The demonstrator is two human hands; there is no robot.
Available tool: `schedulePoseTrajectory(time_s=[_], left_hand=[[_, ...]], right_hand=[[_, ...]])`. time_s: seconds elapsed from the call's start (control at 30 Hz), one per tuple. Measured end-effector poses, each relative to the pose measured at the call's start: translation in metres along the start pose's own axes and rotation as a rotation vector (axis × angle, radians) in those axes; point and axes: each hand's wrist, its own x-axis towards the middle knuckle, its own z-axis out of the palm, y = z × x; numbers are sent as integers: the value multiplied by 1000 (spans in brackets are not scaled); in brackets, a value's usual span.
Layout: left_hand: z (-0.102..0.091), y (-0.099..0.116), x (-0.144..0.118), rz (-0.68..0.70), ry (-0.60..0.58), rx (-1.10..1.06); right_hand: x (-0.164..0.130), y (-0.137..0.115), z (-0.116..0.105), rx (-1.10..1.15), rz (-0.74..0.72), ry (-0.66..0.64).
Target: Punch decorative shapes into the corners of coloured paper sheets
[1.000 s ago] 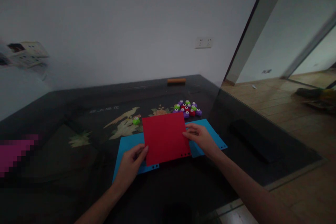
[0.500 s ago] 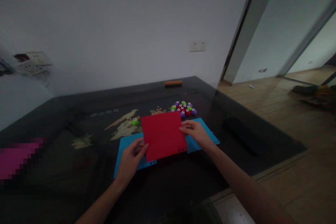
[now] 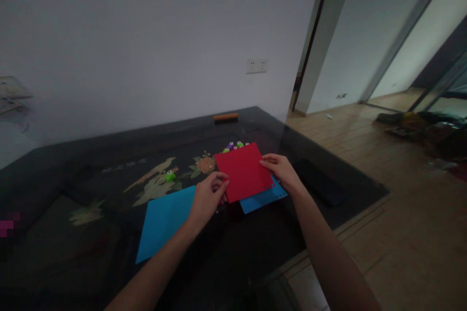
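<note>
The red sheet [image 3: 243, 171] is held just above the dark glossy desk [image 3: 91, 165], over a blue sheet [image 3: 164, 221]. The left hand [image 3: 206, 199] pinches its near-left corner, and the right hand [image 3: 280, 171] pinches its right edge between thumb and fingers. It looks thin, flat, square and matte, with small holes punched near its near-right corner. Being so limp, it could buckle or crease if the hands pull unevenly. Small rounded plastic punches [image 3: 235, 146] cluster just behind it; one green punch [image 3: 170, 175] sits apart, left.

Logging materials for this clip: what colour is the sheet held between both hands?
Red; the sheet shows best in the head view, held above blue sheets.
</note>
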Motion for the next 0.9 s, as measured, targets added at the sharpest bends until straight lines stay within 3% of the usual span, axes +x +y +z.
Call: schedulePoseTrajectory(time_s=[0.17, 0.5, 0.9], left_hand=[[24, -7, 13, -21, -61, 66], [34, -20, 15, -156, -224, 206], [40, -30, 16, 5, -273, 549]], right_hand=[[6, 5, -19, -305, -11, 104], [9, 12, -26, -656, 116, 84], [8, 13, -21, -810, 177, 55]])
